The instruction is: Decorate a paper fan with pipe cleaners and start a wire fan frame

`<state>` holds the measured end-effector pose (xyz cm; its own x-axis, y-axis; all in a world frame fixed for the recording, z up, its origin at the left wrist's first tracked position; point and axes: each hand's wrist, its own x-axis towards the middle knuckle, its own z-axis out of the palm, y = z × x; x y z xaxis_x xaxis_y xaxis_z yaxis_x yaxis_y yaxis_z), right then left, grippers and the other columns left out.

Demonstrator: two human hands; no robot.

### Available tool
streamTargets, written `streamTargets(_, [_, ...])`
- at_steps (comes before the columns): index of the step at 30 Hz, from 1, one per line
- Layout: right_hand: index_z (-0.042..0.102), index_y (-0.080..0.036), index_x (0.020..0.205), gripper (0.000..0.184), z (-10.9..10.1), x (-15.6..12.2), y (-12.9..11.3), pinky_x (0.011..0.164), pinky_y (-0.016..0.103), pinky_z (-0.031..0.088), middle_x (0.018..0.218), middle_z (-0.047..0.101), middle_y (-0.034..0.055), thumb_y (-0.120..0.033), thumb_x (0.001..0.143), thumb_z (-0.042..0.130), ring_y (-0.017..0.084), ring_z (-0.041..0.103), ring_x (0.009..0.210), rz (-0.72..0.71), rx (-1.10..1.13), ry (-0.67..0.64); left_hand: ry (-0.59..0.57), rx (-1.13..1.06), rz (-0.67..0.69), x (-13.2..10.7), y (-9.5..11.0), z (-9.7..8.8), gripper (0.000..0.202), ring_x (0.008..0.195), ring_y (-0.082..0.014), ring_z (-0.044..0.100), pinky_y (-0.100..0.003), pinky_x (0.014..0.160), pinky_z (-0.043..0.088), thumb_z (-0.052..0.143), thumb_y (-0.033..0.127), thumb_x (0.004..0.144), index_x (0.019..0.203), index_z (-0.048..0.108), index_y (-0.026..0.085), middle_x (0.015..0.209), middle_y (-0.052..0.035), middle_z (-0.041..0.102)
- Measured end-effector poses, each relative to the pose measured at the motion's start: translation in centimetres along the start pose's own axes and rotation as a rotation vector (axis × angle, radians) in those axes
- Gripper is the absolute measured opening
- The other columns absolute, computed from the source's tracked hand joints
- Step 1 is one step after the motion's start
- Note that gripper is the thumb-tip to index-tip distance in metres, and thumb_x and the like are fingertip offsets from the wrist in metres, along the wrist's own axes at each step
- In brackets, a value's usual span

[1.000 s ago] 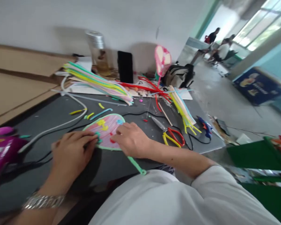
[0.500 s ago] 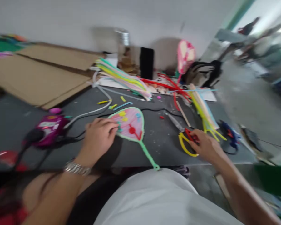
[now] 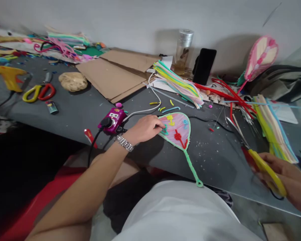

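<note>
A fan-shaped craft (image 3: 177, 142) lies on the table in front of me, with a pink face, a green fuzzy rim and a green handle ending in a loop. Yellow, blue and red pipe-cleaner shapes sit on its face. At the fan's left side, the fingertips of my left hand (image 3: 146, 129) are pinched on a small teal pipe-cleaner piece (image 3: 165, 130). My right hand (image 3: 286, 172) grips scissors (image 3: 259, 160) with yellow and red handles, held tilted above the table's right part, blades pointing away and to the left. Its fingers are partly hidden behind the handles.
Pipe-cleaner bundles (image 3: 178, 83) lie behind the fan and at right (image 3: 273, 129). A purple power socket (image 3: 114, 120) with cords stands left. Further back are cardboard (image 3: 125, 75), a bottle (image 3: 184, 50), a phone (image 3: 205, 67) and a pink fan (image 3: 262, 58). A yellow glue gun (image 3: 10, 77) lies far left.
My right hand has lifted the scissors from the table. My left hand stays at the fan's left side. The view has swung left, showing more of the table there.
</note>
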<state>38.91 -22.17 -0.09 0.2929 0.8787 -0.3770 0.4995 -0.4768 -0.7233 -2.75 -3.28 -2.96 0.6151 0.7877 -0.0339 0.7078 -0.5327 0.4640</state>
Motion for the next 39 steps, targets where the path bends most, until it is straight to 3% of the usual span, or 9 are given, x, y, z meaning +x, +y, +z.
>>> streamTargets(3, [0.068,-0.022,0.107,0.059,3.4,-2.3,-2.7,0.050,0.024,0.040,0.076,0.059,0.0029,-0.070,0.075,0.079,0.013,0.049,0.057,0.069,0.350,-0.425,-0.013,0.020,-0.009,0.0,0.5,-0.3,0.025,0.093,-0.0200,0.071,-0.030,0.085,0.050,0.064,0.014,0.093,0.105,0.084,0.021,0.106,-0.0066,0.079])
streamTargets(5, [0.065,-0.021,0.118,0.081,6.3,-3.2,-4.1,0.048,0.022,0.031,0.077,0.053,0.0004,-0.084,0.069,0.076,0.009,0.039,0.056,0.072,0.472,-0.627,-0.008,0.034,-0.029,0.0,0.7,-0.2,0.021,0.093,-0.0204,0.070,-0.030,0.084,0.049,0.067,0.015,0.092,0.104,0.084,0.019,0.105,-0.0073,0.078])
streamTargets(9, [0.062,-0.017,0.110,0.087,10.7,-3.5,-5.9,0.050,0.021,0.027,0.074,0.047,-0.0025,-0.094,0.068,0.068,0.006,0.031,0.056,0.000,0.547,-0.835,-0.016,0.047,-0.059,0.1,0.7,0.2,0.014,0.091,-0.0216,0.069,-0.031,0.079,0.046,0.074,0.022,0.090,0.099,0.084,0.020,0.099,-0.0065,0.078])
streamTargets(17, [0.061,-0.016,0.100,0.060,13.4,-3.1,-6.8,0.042,0.020,0.024,0.062,0.048,-0.0048,-0.074,0.087,0.068,0.005,0.033,0.047,0.239,0.579,-0.709,-0.051,0.012,0.015,0.0,0.2,-0.4,0.017,0.090,-0.0212,0.070,-0.031,0.078,0.042,0.072,0.020,0.088,0.100,0.083,0.023,0.099,-0.0044,0.082])
streamTargets(30, [0.058,-0.017,0.094,0.061,14.8,-3.6,-9.3,0.042,0.019,0.027,0.059,0.049,-0.0060,-0.076,0.085,0.068,0.005,0.035,0.043,0.279,0.529,-0.694,-0.116,-0.177,-0.052,0.5,-0.3,-1.0,0.024,0.086,-0.0190,0.073,-0.029,0.075,0.044,0.065,0.019,0.087,0.101,0.085,0.021,0.101,-0.0048,0.083])
streamTargets(39, [0.062,-0.017,0.094,0.053,14.8,-3.5,-9.1,0.042,0.018,0.027,0.057,0.050,-0.0054,-0.070,0.091,0.066,0.006,0.038,0.045,0.275,0.577,-0.694,-0.171,-0.311,-0.047,1.1,-1.0,-1.4,0.022,0.093,-0.0202,0.074,-0.028,0.081,0.049,0.066,0.022,0.088,0.099,0.085,0.019,0.107,-0.0066,0.084])
